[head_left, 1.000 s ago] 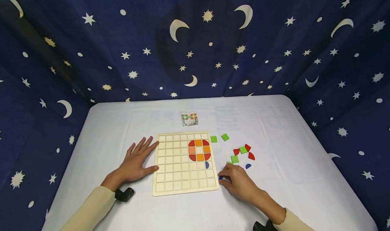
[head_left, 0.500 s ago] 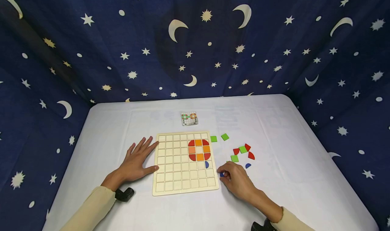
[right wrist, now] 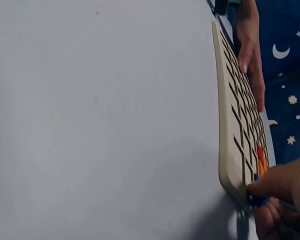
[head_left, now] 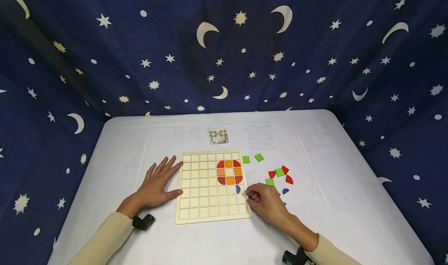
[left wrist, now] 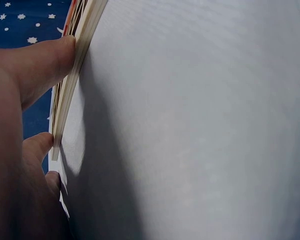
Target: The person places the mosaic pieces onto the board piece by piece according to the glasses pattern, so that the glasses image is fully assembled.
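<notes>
A pale wooden grid board (head_left: pixel 203 203) lies on the white table. Red quarter-circle pieces and orange squares (head_left: pixel 230 180) form a ring at its upper right, with a blue half-circle piece (head_left: pixel 238 189) just below. My left hand (head_left: pixel 155 187) has its fingers spread, and the thumb and index fingertip touch the board's left edge. At the right edge, my right hand (head_left: pixel 267 203) pinches a blue piece (right wrist: pixel 260 201) between thumb and fingers. Most of that piece is hidden by the fingers, so its shape cannot be told.
Right of the board lie loose green squares (head_left: pixel 259 157), red quarter-circle pieces (head_left: pixel 289 179) and a blue half-circle piece (head_left: pixel 285 191). More blue bits peek out behind the right hand. A small pattern card (head_left: pixel 218 136) lies beyond the board. A starry blue curtain (head_left: pixel 224 63) surrounds the table.
The right hand has moved slightly left and away from me, bringing the blue piece to the board's right edge. Blue bits now show behind that hand. My left hand stays put.
</notes>
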`<state>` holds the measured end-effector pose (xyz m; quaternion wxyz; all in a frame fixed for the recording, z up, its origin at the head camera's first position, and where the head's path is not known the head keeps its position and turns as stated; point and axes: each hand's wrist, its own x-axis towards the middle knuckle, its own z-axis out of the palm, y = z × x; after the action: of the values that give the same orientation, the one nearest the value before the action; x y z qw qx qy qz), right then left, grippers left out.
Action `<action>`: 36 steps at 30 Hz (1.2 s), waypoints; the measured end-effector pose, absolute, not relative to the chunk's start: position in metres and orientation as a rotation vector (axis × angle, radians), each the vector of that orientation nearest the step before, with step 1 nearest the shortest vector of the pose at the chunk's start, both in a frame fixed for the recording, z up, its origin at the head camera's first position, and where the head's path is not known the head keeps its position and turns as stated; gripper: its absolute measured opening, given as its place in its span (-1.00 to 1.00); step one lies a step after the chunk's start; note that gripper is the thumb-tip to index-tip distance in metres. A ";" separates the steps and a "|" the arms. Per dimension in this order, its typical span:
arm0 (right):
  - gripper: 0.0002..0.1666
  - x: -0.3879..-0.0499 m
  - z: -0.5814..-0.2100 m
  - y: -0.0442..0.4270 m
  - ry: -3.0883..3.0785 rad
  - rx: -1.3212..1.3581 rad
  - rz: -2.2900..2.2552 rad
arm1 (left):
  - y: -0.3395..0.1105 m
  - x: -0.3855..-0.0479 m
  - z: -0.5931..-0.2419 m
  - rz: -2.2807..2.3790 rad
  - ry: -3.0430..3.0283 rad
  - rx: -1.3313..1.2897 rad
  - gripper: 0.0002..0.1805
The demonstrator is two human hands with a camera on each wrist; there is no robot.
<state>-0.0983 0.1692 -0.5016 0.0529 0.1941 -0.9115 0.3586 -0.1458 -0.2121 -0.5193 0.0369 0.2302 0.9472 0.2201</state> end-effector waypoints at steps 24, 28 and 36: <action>-0.88 -0.097 -0.507 0.147 -2.822 0.598 1.165 | -0.211 -0.144 -0.520 0.685 2.903 0.703 0.01; -0.89 -0.098 -0.506 0.143 -2.866 0.528 1.047 | -0.212 -0.144 -0.521 0.683 2.907 0.700 0.01; -0.78 -0.101 -0.504 0.144 -2.961 0.322 0.844 | -0.213 -0.145 -0.520 0.677 2.912 0.705 0.00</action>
<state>-0.1012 0.1441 -0.5036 0.0227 0.1041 -0.9562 0.2727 -0.1452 -0.2128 -0.5197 0.0348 0.2294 0.9475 0.2201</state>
